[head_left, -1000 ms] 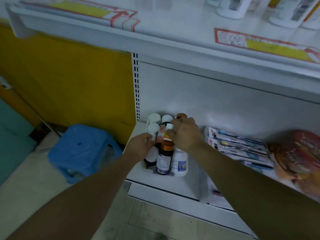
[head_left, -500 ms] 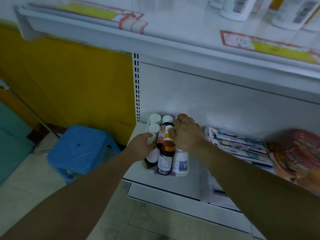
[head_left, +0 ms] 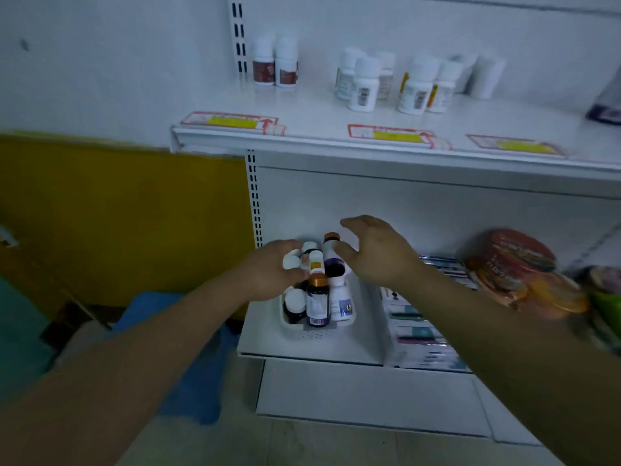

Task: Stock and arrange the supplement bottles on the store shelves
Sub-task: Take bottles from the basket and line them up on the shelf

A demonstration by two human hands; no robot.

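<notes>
My left hand [head_left: 268, 272] grips small white bottles [head_left: 291, 261] over the basket [head_left: 316, 335]; my right hand [head_left: 376, 253] spreads wide beside the orange-capped bottle [head_left: 331, 243]. Up top, other bottles [head_left: 363, 85] line the upper shelf [head_left: 336, 146].

Labels on upper-shelf bottles [head_left: 359, 85] blurred, dark packet [head_left: 606, 109] cut off right, blue stool [head_left: 195, 391] half behind forearm [head_left: 151, 348]

A basket [head_left: 314, 335] sat at the left end of the lower shelf [head_left: 260, 334], with supplement bottles [head_left: 317, 302] packed inside it. The left hand [head_left: 268, 274] held bottles at its left side; the right hand [head_left: 376, 250] hung above those at the back. Toothbrush packs [head_left: 420, 327] lay right of the basket, with snack bags [head_left: 517, 274] beyond. Further bottles [head_left: 363, 84] stood on the upper shelf [head_left: 319, 109], behind price labels [head_left: 396, 134] along its front edge.
</notes>
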